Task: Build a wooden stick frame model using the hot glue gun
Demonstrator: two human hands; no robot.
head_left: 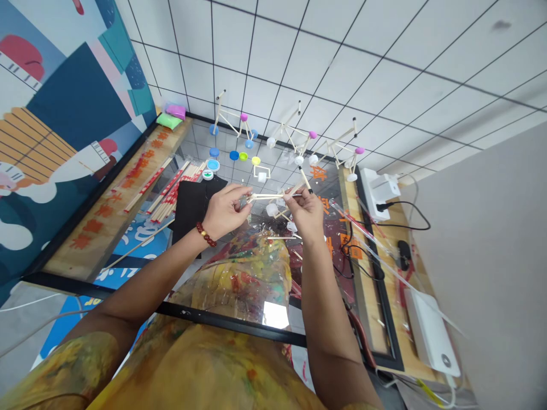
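Over the glass tabletop (239, 279), both hands hold a small frame of thin pale wooden sticks (269, 196). My left hand (226, 212), with a red bead bracelet (205, 234) at the wrist, pinches its left end. My right hand (305, 212) has its fingers closed around the right end, where a slanting stick with a black-tipped crosspiece (305, 179) rises. Just below the frame, a white round piece (272, 210) shows, partly hidden; whether it is joined cannot be made out. Behind the hands sits a white cube-like piece with a stick loop (262, 177).
Along the back stand three bicycle-like stick models (234, 119) (292, 134) (337, 149) with round wheels. Coloured caps (234, 155), bundled chopsticks (177, 191) and a black cloth (192, 210) lie left. Clay packets (171, 117) occupy the far left corner. Cables (361, 250) and a white power strip (376, 193) lie right.
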